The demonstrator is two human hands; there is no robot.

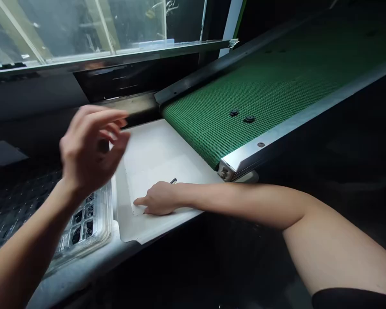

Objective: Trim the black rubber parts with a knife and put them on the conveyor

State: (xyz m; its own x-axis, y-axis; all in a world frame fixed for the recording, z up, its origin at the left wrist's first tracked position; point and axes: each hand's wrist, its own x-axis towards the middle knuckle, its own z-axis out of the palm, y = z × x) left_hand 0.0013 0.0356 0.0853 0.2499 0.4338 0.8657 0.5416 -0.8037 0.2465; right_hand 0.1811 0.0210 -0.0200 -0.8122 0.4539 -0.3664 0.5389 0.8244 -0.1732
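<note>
My left hand [91, 148] is raised over the left end of the white surface. It is smeared by motion, its fingers loosely curled and the thumb apart, and no object shows in it. My right hand [161, 198] lies low on the white sheet [148, 165], with the index finger stretched to the sheet's left edge and the thumb beside it. A dark, pen-like thing [173, 181] sticks out from behind the right wrist; I cannot tell whether it is held. Beneath my left hand, a clear compartment tray [98, 214] holds several small black parts [78, 216].
A green mesh conveyor belt [206, 124] slopes up to the right, with two small black parts [249, 119] near its lower end. Its metal side rail [296, 124] ends close to my right forearm. Glass panels [131, 25] stand along the back, above a metal ledge.
</note>
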